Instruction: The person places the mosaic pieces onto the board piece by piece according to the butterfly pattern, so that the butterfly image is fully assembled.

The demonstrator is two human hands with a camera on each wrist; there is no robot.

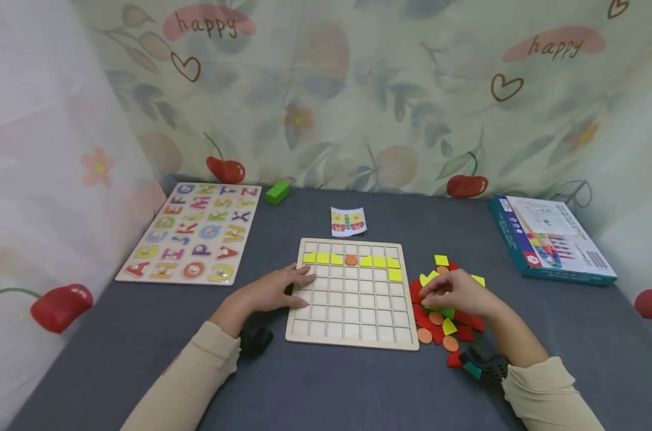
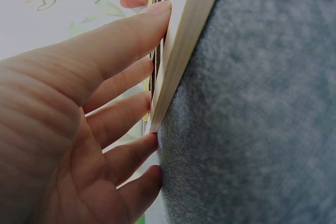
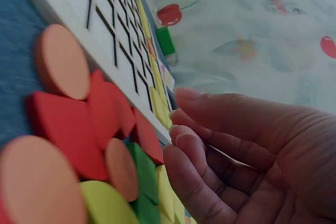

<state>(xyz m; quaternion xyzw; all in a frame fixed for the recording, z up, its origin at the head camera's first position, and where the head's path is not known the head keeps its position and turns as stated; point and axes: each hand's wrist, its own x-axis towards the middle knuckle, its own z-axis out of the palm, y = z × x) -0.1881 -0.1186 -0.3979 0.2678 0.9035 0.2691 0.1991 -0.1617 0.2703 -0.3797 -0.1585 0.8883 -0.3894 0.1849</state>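
Nearest my camera lie the two sleeves, one behind each hand. The left hand is spread; its thumb and fingertips touch the near-side edge of the gridded board, which lies directly to that hand's right. The right hand hangs over the pile of loose pieces, fingers loosely bent; I see no piece between them.

Findings, as judged remotely. The left hand touches the board without gripping it: a sideways push could slide it and shift the yellow pieces and orange disc, ahead and to the right of that hand. Pieces beneath the right hand overlap, so lifting one may drag or scatter its neighbours. Some lie just beside the board's edge, left of that hand, and could be knocked against it. The black wrist mount, behind the right hand, sits close to a red piece and might sweep it aside. The small picture card, ahead between both hands, lies outside these hazards.
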